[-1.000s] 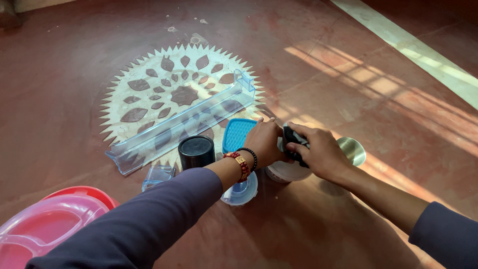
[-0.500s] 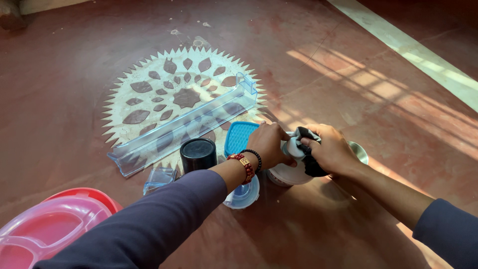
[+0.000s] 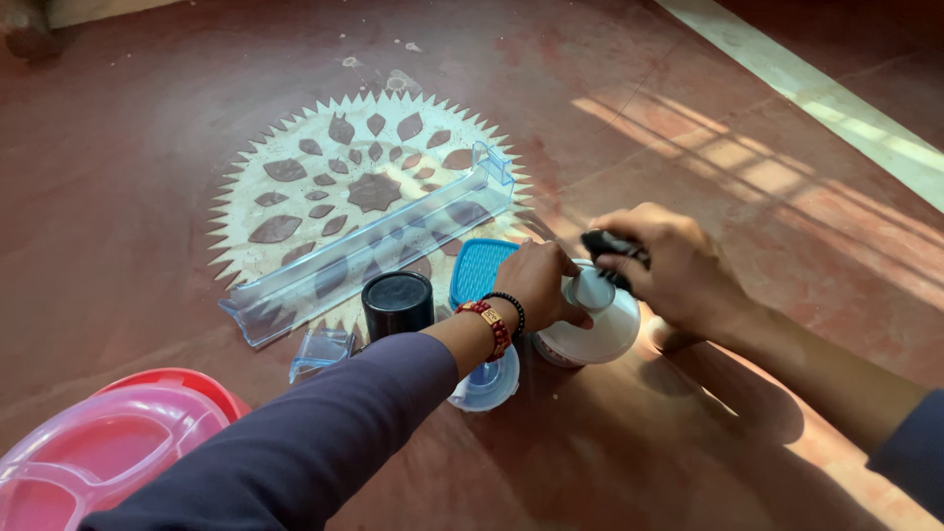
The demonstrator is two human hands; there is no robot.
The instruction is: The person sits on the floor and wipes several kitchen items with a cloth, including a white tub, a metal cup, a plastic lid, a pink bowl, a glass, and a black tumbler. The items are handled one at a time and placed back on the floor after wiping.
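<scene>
My left hand [image 3: 539, 283] grips the side of a white rounded container [image 3: 590, 329] that stands on the red floor. My right hand [image 3: 669, 265] is closed on a small black handle-like part [image 3: 612, 248] at the top of that container, next to its shiny metal cap [image 3: 593, 291]. A beaded bracelet sits on my left wrist. What lies under the container is hidden by my hands.
A long clear plastic shelf tray [image 3: 369, 246] lies across a white star floor pattern [image 3: 324, 172]. A black cup [image 3: 397, 304], a blue square lid [image 3: 479, 269], a clear round lid [image 3: 485, 383], a small clear piece [image 3: 321, 350] and pink divided plates [image 3: 103, 452] lie nearby.
My right hand has shifted left with the black part and now sits on top of the white container. My left hand keeps its hold on the container's side.
</scene>
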